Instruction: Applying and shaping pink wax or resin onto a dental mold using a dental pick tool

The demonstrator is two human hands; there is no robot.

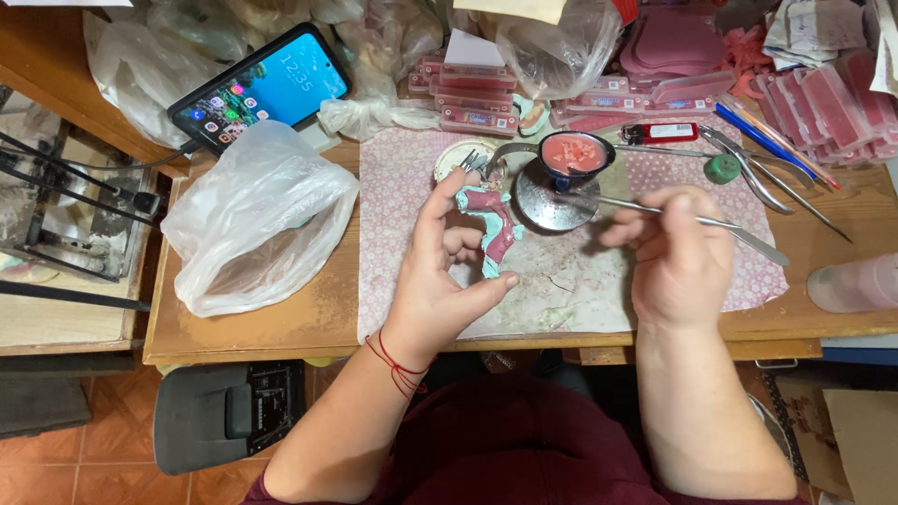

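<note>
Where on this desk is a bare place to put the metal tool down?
The patterned mat is bare in front of the left hand and right hand. Bare wood shows below the plastic bag. The back, around the pink strips and small bowl, is crowded.

Bright even overhead light; soft shadows; slight blur; curved edges

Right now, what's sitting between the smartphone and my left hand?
In the head view, a crumpled clear plastic bag lies on the wooden desk between the smartphone and the left hand.
</note>
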